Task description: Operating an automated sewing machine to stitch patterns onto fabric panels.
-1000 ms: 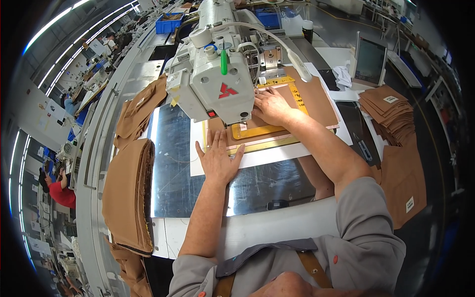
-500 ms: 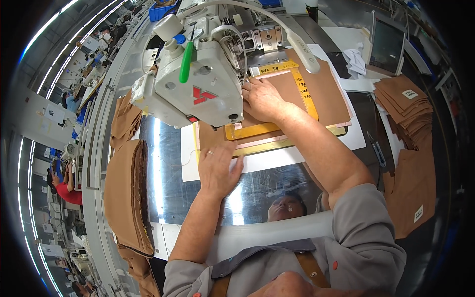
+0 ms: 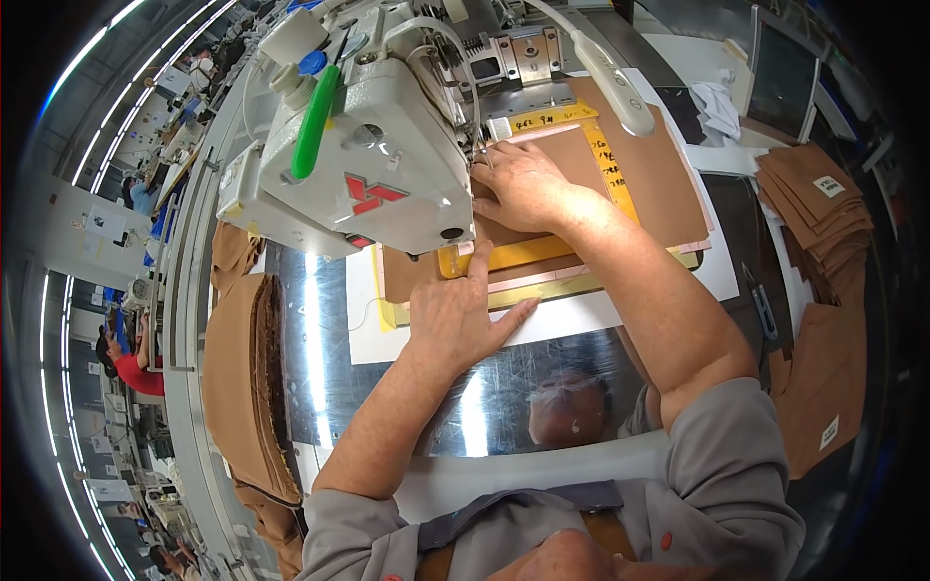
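Beneath the white sewing machine head point(image 3: 378, 140), a brown fabric panel point(image 3: 654, 184) lies on a white sheet point(image 3: 387, 344), with a yellow marked frame point(image 3: 617, 179) on it. My left hand point(image 3: 450, 320) reaches to the frame’s lower left corner, index finger stretched out beside the head, thumb spread. My right hand point(image 3: 523, 184) rests on the fabric inside the frame, fingers slightly bent near the needle mechanism; their tips are partly obscured. A green-handled tool point(image 3: 315, 121) sticks up from the machine head.
Brown fabric stacks stand at left point(image 3: 237, 378) and right point(image 3: 814, 213), around a steel plate point(image 3: 329, 300). A cutter point(image 3: 765, 315) lies at right, below a crumpled white cloth point(image 3: 715, 111) and a screen point(image 3: 780, 77). A co-worker in red point(image 3: 136, 373) is at far left.
My left hand has moved right and its index finger now reaches the frame’s corner. My right hand has shifted slightly up. The view has shifted, putting the machine head further left.
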Motion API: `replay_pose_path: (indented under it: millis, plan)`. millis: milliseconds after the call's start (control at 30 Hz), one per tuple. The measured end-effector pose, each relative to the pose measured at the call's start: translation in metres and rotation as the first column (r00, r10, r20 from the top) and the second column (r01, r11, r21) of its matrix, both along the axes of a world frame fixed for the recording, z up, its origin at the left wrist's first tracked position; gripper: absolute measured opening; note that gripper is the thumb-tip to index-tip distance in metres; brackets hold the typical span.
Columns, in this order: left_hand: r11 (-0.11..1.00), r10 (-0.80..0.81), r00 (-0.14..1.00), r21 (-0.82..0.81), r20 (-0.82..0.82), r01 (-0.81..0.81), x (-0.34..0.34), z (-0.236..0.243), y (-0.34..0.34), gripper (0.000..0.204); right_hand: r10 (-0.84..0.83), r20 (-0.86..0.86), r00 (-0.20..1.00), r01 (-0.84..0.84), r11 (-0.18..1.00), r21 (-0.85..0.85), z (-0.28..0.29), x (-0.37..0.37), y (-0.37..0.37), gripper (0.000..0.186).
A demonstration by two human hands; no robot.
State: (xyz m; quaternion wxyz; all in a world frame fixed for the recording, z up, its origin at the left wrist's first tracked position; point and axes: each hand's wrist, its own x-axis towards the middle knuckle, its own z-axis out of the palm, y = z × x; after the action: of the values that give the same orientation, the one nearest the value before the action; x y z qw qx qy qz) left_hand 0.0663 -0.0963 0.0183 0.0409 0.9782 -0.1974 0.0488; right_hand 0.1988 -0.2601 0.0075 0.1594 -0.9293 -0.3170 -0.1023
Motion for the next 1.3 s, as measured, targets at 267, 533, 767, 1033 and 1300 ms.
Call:
replay_pose_path:
  millis: [267,533,767,1033,1300]
  plan:
    - [0.998,0.004,0.998,0.062,0.06,-0.008,0.0,0.005,-0.003,0.092,-0.003,-0.05,0.999,-0.001,0.997,-0.075,0.006,-0.001,-0.002,0.056]
    - [0.991,-0.13,0.961,-0.01,0.246,0.136,-0.001,-0.014,0.009,0.091,-0.01,-0.081,0.997,0.003,0.996,-0.089,0.01,-0.002,-0.001,0.06]
    - [1.0,-0.013,0.999,-0.028,0.038,0.014,-0.001,-0.001,-0.005,0.089,-0.019,-0.056,0.998,0.014,0.996,-0.093,0.01,-0.002,-0.001,0.053]
    - [0.999,0.037,0.999,0.002,-0.012,-0.037,-0.001,0.002,-0.012,0.088,-0.063,-0.001,0.998,0.063,0.998,0.027,-0.004,0.008,-0.003,0.044]
    - [0.999,-0.038,0.995,-0.026,0.097,0.041,-0.002,-0.006,-0.009,0.087,-0.034,0.133,0.99,0.032,0.999,0.021,-0.012,0.007,-0.001,0.037]
